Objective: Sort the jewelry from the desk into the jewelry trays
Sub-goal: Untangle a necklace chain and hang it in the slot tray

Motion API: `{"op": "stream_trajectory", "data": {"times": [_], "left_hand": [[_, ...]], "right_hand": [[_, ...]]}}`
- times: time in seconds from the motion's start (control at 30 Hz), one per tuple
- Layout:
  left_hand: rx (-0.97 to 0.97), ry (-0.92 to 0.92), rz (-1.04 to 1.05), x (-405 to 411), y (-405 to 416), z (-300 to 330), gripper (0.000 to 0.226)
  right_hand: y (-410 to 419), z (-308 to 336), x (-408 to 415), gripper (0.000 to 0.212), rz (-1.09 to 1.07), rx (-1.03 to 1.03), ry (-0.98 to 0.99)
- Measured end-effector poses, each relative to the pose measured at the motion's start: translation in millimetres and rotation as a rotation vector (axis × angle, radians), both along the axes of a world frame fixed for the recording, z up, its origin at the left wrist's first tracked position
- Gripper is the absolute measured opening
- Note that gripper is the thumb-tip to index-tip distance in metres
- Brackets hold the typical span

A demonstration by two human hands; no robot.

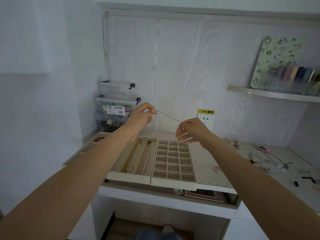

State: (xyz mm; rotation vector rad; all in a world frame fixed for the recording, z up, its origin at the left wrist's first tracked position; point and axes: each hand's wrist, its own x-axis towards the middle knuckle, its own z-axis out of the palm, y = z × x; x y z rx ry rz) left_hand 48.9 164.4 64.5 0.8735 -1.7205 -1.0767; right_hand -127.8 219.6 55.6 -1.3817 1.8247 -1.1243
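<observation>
A thin silver chain (168,116) is stretched taut in the air above the trays. My left hand (141,116) pinches its left end and my right hand (191,131) pinches its right end. Below them on the desk lies a beige long-slot tray (114,175) holding a few necklaces (145,157). Beside it on the right sits a beige grid tray (194,168) of several small square cells. A third tray (91,144) at the far left holds a red piece (99,139), partly hidden by my left forearm. Loose jewelry (259,157) lies scattered on the right of the desk.
Stacked clear storage boxes (117,108) stand at the back left against the wall. A wall socket with a yellow warning label (206,118) is behind my right hand. A shelf (273,94) at the upper right carries a patterned board and coloured items. A small pink piece (217,169) lies right of the grid tray.
</observation>
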Motion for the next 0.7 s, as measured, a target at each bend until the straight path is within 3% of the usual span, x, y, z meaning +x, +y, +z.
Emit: {"op": "stream_trajectory", "data": {"times": [0.1, 0.2, 0.3, 0.43, 0.6, 0.7], "left_hand": [[0.029, -0.008, 0.069, 2, -6, -7, 0.020], [0.063, -0.007, 0.122, 3, -10, -11, 0.017], [0.057, -0.103, 0.124, 9, -15, -14, 0.017], [0.037, -0.297, 0.119, 22, -23, -21, 0.007], [-0.079, -0.551, 0.098, 39, -32, -29, 0.020], [-0.033, -0.510, 0.074, 47, -36, -31, 0.031]], "right_hand": [[-5, -6, 2, 0.025, 0.011, -0.060, 0.024], [-7, -8, 2, 0.024, 0.083, -0.141, -0.182], [-5, -3, -2, 0.017, 0.125, -0.136, -0.334], [-8, 0, -2, 0.014, 0.123, -0.118, -0.289], [-17, 7, 4, 0.014, 0.072, -0.110, -0.322], [-21, 9, 1, 0.008, -0.024, -0.111, -0.517]]}}
